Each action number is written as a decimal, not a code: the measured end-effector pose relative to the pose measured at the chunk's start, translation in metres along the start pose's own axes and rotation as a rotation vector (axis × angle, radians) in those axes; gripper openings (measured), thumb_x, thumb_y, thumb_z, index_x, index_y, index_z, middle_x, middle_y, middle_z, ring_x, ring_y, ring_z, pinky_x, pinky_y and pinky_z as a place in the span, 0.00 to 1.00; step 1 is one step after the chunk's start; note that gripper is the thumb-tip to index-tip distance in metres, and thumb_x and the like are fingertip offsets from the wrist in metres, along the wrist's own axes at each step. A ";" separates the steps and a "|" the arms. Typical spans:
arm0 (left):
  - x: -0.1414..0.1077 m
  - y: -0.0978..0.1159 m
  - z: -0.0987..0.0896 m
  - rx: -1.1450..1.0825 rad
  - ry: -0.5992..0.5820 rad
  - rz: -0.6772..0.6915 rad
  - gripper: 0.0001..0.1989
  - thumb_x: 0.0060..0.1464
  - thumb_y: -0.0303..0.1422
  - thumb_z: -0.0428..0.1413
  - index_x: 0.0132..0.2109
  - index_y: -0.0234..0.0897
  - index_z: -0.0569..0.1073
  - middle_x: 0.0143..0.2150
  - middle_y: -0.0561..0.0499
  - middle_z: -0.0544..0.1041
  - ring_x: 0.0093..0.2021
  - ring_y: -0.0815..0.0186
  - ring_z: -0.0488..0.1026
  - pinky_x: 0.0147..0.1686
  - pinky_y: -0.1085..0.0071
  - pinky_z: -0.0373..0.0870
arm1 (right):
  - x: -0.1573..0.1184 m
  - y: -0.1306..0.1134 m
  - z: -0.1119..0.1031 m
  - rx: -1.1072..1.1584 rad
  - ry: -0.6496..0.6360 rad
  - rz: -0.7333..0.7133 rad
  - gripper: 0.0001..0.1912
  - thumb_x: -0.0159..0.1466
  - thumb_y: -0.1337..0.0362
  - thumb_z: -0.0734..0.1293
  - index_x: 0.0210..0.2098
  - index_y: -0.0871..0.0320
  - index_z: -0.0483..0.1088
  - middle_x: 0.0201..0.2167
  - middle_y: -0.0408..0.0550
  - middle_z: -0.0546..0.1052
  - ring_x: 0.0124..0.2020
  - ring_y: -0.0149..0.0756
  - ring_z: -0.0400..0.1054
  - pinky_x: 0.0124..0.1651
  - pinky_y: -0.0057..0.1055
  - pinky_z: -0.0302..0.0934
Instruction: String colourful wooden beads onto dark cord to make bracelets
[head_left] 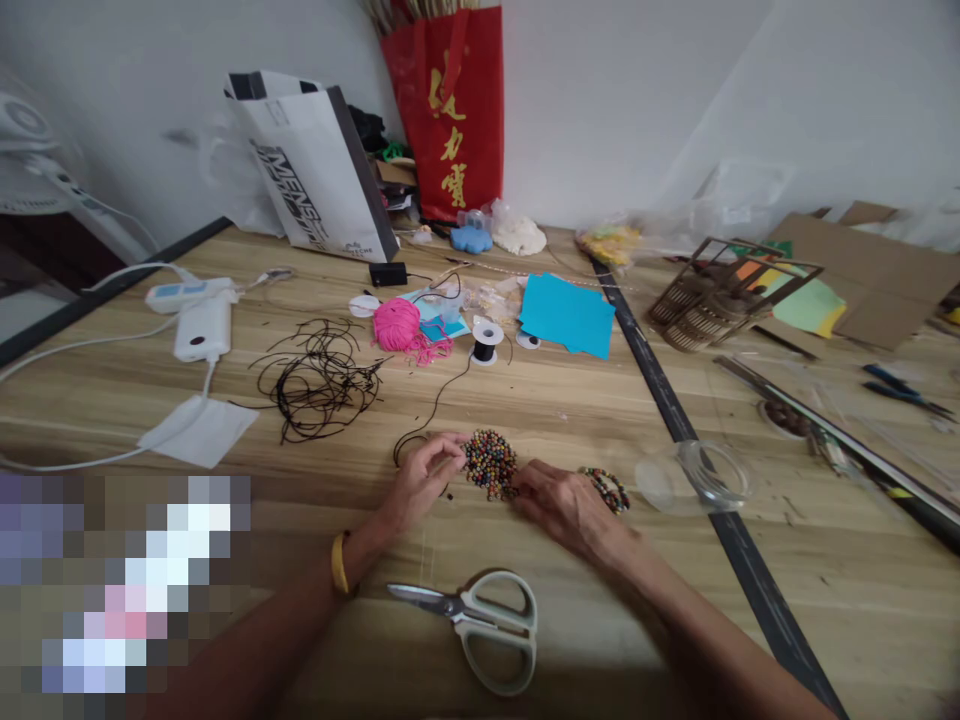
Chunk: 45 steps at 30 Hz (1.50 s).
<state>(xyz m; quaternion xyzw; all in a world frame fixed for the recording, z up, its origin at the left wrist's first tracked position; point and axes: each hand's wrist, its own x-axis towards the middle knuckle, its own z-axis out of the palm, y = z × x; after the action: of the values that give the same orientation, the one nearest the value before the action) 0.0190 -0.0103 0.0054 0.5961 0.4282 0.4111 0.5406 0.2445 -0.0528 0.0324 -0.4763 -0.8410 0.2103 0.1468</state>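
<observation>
Take the pile of beads [491,465] as the middle of the clock, since both hands are on it. It's a loose heap of small multicoloured ones, right on the wooden table [585,585].

Left hand [431,472] is at 9 o'clock, thumb and fingertips drawn in close at the edge of the beads. Can't tell if that grip has anything pinched in it. There's a yellow bangle [340,564] on that wrist. Right hand [559,495] sits at 3, fingers curled down at the pile's other side, and its grip is hidden under the knuckles, so no clue whether it's got a bead or not. A beaded loop [611,490] lies just beyond it, also around 3.

Scissors [480,625] are at 6, tips pointing toward 9. Straight up at 12 there's a spool [487,342] of black cord, with a strand trailing down to near the left hand. Ball of pink yarn [396,325] at 11, messy tangle of dark string [319,385] at 10, blue sheets [568,315] at 1. Way back at 12 stands a red bag [480,120], with a white one [319,180] at 11.
</observation>
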 end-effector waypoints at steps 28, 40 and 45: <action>0.001 0.007 -0.006 -0.188 0.147 -0.095 0.08 0.49 0.35 0.58 0.28 0.34 0.72 0.26 0.53 0.73 0.29 0.70 0.69 0.34 0.73 0.67 | 0.031 -0.041 0.035 -0.308 -0.077 -0.350 0.08 0.67 0.72 0.58 0.33 0.59 0.66 0.33 0.50 0.72 0.34 0.36 0.64 0.33 0.30 0.60; -0.015 0.007 0.017 0.068 -0.150 -0.084 0.06 0.50 0.31 0.55 0.30 0.32 0.73 0.21 0.54 0.71 0.23 0.71 0.66 0.26 0.75 0.62 | -0.004 -0.011 0.051 0.488 0.359 -0.028 0.02 0.64 0.68 0.63 0.36 0.57 0.67 0.29 0.45 0.72 0.28 0.30 0.65 0.31 0.25 0.60; -0.016 0.003 0.019 0.104 -0.194 -0.115 0.08 0.50 0.32 0.54 0.32 0.30 0.74 0.22 0.52 0.72 0.24 0.70 0.67 0.26 0.75 0.62 | -0.001 -0.009 0.052 0.564 0.433 0.014 0.01 0.63 0.67 0.64 0.34 0.58 0.68 0.28 0.44 0.71 0.27 0.30 0.64 0.29 0.25 0.59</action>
<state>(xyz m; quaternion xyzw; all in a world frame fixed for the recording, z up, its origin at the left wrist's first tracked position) 0.0329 -0.0311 0.0064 0.6346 0.4282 0.2969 0.5707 0.2150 -0.0693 -0.0081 -0.4563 -0.6960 0.3292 0.4461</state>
